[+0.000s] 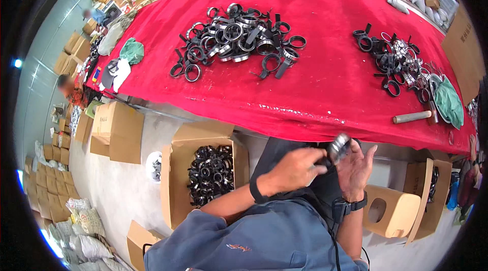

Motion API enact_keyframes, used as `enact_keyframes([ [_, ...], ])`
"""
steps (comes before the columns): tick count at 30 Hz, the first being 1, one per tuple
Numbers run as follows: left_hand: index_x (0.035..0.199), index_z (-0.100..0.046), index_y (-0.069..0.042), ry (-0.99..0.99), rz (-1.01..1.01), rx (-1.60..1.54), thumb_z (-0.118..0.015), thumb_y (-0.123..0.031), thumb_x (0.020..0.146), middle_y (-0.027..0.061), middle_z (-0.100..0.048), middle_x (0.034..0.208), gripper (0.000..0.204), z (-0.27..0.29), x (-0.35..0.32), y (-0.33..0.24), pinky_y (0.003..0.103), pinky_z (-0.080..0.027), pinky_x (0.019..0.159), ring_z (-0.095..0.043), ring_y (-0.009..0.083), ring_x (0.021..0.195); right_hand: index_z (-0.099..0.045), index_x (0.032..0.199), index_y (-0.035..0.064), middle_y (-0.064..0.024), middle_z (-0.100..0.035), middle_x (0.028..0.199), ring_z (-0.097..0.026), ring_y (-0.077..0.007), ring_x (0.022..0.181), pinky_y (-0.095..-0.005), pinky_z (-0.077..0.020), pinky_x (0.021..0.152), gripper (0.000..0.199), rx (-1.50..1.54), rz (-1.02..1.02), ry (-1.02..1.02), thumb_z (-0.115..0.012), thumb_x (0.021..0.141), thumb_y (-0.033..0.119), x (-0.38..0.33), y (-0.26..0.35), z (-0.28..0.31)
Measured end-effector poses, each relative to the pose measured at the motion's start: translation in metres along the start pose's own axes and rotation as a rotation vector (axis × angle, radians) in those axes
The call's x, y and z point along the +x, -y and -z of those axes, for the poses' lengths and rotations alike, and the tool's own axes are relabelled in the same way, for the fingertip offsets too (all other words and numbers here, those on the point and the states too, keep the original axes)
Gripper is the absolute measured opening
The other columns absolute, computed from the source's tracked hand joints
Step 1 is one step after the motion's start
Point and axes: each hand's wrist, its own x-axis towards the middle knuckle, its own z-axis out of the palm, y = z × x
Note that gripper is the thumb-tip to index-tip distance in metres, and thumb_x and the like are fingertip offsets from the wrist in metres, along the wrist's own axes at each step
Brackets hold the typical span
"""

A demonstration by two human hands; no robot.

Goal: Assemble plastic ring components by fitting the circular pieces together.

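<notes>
Red table (325, 83) | both hands (325, 167) grip ring clamp (338, 148)

Blue-grey sleeves, black wristbands (both wrists), dark apron

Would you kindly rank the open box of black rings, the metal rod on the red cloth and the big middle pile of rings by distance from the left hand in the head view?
From the left hand:
1. Open box of black rings, floor, to its left.
2. Metal rod, table edge, right.
3. Big pile of rings, mid-table, far side.

Open brown carton (179, 169) of black rings beside the knee.
</notes>
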Motion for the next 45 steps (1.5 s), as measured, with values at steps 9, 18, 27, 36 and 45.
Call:
enact_keyframes([
  [9,0.131,-0.062,0.005,-0.474,0.14,-0.219,-0.061,-0.012,0.11,0.01,-0.075,0.11,0.027,0.174,0.122,0.096,0.032,-0.057,0.088,-0.072,0.0148,0.098,-0.07,0.112,-0.0013,-0.0175,-0.072,0.106,-0.071,-0.0286,0.099,-0.0427,-0.0617,0.089,0.077,-0.039,-0.051,0.367,-0.034,0.112,0.067,0.026,-0.01,0.033],
  [18,0.138,-0.06,0.007,-0.468,0.217,-0.212,-0.061,-0.017,0.112,0.0131,-0.076,0.115,0.036,0.149,0.11,0.089,0.034,-0.058,0.097,-0.074,0.0184,0.105,-0.069,0.108,0.001,-0.0143,-0.073,0.101,-0.071,-0.0252,0.09,-0.0408,-0.0611,0.085,0.068,-0.198,-0.054,0.161,-0.039,0.114,0.062,0.018,-0.01,0.095],
  [27,0.141,-0.059,0.007,-0.353,0.282,0.103,-0.057,-0.024,0.114,0.0118,-0.077,0.102,0.041,0.205,0.135,0.148,0.032,-0.057,0.088,-0.073,0.0161,0.095,-0.07,0.102,0.0016,-0.012,-0.074,0.097,-0.072,-0.0231,0.085,-0.0402,-0.0626,0.081,0.06,-0.195,-0.093,0.025,-0.052,0.112,0.058,0.013,-0.022,0.16],
  [36,0.145,-0.06,0.005,-0.705,0.139,0.97,-0.066,-0.046,0.104,0.0313,-0.067,0.136,0.066,0.28,0.241,0.155,0.05,-0.047,0.111,-0.063,0.0462,0.129,-0.07,0.104,0.0006,-0.0114,-0.074,0.095,-0.073,-0.0215,0.083,-0.0381,-0.0632,0.078,0.057,-0.112,-0.09,0.077,-0.051,0.113,0.054,0.021,-0.02,0.161],
  [45,0.135,-0.069,-0.003,-0.041,-0.114,0.446,-0.082,-0.027,0.091,0.0204,-0.073,0.119,0.052,-0.018,0.312,0.093,0.046,-0.056,0.099,-0.071,0.0352,0.111,-0.07,0.114,0.0003,-0.0079,-0.073,0.093,-0.07,-0.0142,0.078,-0.0303,-0.0595,0.067,0.023,-0.637,0.322,-0.008,-0.069,0.107,0.022,0.102,0.103,0.143],
])
